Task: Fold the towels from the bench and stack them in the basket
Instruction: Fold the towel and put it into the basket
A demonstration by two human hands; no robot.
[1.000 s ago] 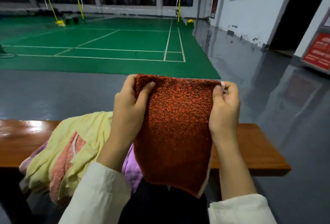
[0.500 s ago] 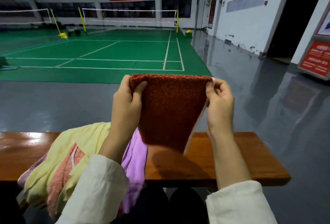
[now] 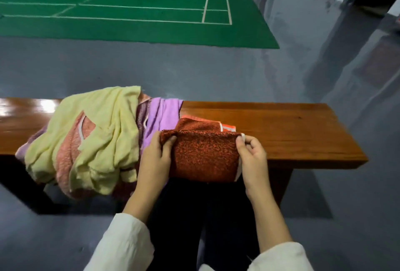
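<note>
Head view: the rust-red towel [image 3: 203, 158] lies on the counter [image 3: 292, 132] at its near edge. Its front layer hangs over that edge towards the person's lap, and a back layer with a pale hem lies flat farther in on the counter. The left grip [image 3: 155, 158] pinches the front layer's left corner. The right grip [image 3: 252, 156] pinches the right corner at its white hem, between thumb and forefinger.

The fold looks half made. The overhanging part is the risk: if either pinch slackens, its weight could pull the towel off the counter's near edge onto the floor [image 3: 216, 71].

The purple towel [image 3: 162, 112] touches the rust one at mid-counter and could get caught in the fold. The yellow towel [image 3: 97, 130] also droops over the near edge and may slide. The basket is not in view.
</note>
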